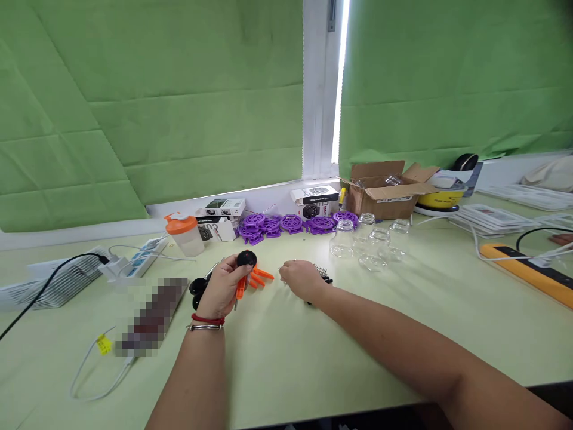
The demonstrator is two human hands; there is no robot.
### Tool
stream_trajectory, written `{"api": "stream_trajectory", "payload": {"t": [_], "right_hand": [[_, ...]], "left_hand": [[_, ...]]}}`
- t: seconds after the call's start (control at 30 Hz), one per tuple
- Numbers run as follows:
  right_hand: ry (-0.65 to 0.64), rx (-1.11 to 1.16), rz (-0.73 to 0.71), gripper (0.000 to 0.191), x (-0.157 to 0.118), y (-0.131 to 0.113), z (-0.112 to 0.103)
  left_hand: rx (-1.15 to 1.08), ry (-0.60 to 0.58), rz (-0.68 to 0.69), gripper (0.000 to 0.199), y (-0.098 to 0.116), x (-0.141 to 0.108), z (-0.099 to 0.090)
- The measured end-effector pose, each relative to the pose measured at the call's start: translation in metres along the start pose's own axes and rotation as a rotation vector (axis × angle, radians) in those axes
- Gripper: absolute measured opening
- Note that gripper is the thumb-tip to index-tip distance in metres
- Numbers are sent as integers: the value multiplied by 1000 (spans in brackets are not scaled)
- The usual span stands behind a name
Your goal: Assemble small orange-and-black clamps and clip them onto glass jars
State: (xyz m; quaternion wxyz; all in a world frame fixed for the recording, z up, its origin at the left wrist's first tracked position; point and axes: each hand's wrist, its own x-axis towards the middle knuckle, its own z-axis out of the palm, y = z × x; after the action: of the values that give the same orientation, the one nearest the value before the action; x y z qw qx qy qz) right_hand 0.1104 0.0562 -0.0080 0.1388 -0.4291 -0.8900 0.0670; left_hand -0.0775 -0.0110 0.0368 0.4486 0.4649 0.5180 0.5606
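My left hand is closed on a black round knob, which it holds between thumb and fingers. Several orange plastic pieces lie beside and beneath those fingers. More black round parts with metal rods rest to the left, partly hidden by the hand. My right hand is low over the table, its fingers pinched together; a small silvery bit shows at the tips, too small to name. Behind that wrist lie small metal springs and small black pieces, partly covered.
Purple plastic parts line the back, near printed boxes. Clear glass jars and an open carton stand right of centre. An orange-lidded shaker, a power strip and cables occupy the left. Another person's hand shows far right.
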Motion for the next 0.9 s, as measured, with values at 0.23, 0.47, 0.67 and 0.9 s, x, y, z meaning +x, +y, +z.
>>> {"api": "stream_trajectory", "payload": {"t": [0.23,0.47,0.67,0.9], "right_hand": [[15,64,-36,22,4,-12,7],[-140,1240,257,40,-3,-22,-16],[-6,1391,382,14,-10,-13,-23],[-234,1459,281,24,-22,-14,-20]], "left_hand": [[136,36,-10,46,-13,8,0],[256,-258,-20,40,-8,-7,23],[195,-381,-80,41,-3,-7,11],[162,-309,-65,51,-6,-6,16]]}}
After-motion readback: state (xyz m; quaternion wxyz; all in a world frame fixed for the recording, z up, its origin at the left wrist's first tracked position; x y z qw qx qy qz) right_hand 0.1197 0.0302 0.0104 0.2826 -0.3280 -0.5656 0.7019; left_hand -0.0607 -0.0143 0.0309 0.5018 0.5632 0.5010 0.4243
